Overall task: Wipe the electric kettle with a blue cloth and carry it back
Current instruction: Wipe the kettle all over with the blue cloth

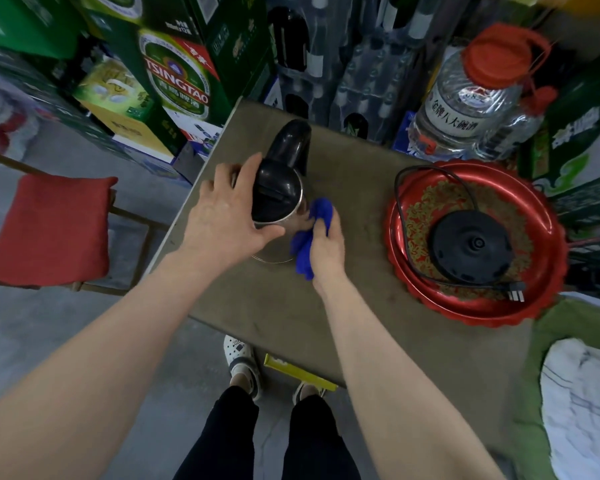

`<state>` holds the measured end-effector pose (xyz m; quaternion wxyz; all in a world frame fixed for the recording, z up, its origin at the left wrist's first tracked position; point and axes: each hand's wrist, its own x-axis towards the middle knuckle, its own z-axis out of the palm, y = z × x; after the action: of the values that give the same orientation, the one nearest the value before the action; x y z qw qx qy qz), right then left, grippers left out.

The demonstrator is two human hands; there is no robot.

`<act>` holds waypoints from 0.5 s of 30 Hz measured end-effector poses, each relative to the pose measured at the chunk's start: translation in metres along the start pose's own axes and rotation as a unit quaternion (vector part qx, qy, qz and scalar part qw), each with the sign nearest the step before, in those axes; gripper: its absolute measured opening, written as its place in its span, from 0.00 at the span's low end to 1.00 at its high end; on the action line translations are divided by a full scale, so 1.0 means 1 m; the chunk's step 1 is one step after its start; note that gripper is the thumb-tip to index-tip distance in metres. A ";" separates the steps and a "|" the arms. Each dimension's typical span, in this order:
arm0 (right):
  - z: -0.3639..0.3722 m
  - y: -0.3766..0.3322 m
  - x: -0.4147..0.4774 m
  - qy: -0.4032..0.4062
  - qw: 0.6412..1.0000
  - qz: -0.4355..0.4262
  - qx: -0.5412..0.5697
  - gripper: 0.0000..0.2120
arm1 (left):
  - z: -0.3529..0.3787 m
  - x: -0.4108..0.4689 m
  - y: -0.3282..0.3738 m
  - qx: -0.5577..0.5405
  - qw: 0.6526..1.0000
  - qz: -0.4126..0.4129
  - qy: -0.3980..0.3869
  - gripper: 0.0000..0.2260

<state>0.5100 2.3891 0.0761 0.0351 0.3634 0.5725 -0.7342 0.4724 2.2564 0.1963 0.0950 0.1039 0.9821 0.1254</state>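
Head view: found kettle [281, 188] standing on bench [354, 278] near left edge, well apart from base [471, 245] in red tray [548, 216]. Judged risk: could slide or tip toward that edge if pushed sideways by wiping on smooth steel. Left grip [222, 216] curled round kettle's top, steadying. Right grip [326, 244] closed on blue cloth [305, 251], pressed it to kettle's side.
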 end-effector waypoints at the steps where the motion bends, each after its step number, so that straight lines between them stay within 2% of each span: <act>1: 0.003 0.018 -0.015 0.004 0.998 0.057 0.013 0.21 | 0.000 0.000 0.001 0.003 1.000 0.005 0.005 0.48; 3: 0.012 0.043 -0.040 -0.012 0.992 0.118 0.051 0.23 | 0.000 0.002 0.004 0.010 1.000 0.003 0.016 0.47; 5: 0.014 0.043 -0.049 0.003 0.990 0.115 0.077 0.24 | 0.001 0.000 0.008 0.003 1.000 -0.015 0.025 0.47; 9: 0.000 -0.002 -0.041 0.059 0.998 -0.029 -0.004 0.24 | 0.008 -0.008 0.018 0.007 0.998 -0.022 0.065 0.44; 11: -0.012 -0.023 -0.032 0.057 0.992 -0.098 -0.055 0.24 | 0.006 -0.005 0.014 -0.021 0.999 -0.004 0.035 0.39; 13: -0.019 -0.030 -0.026 0.047 0.987 -0.127 -0.081 0.24 | 0.001 0.002 0.001 -0.057 0.997 0.043 0.010 0.30; 15: -0.020 -0.023 -0.026 0.055 0.987 -0.128 -0.086 0.25 | -0.006 0.016 -0.017 -0.073 0.989 0.120 0.036 0.24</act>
<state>0.5279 2.4045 0.1078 -0.0598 0.3230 0.6761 -0.6595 0.4525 2.2423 0.1951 0.0510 0.2087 0.9535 0.2111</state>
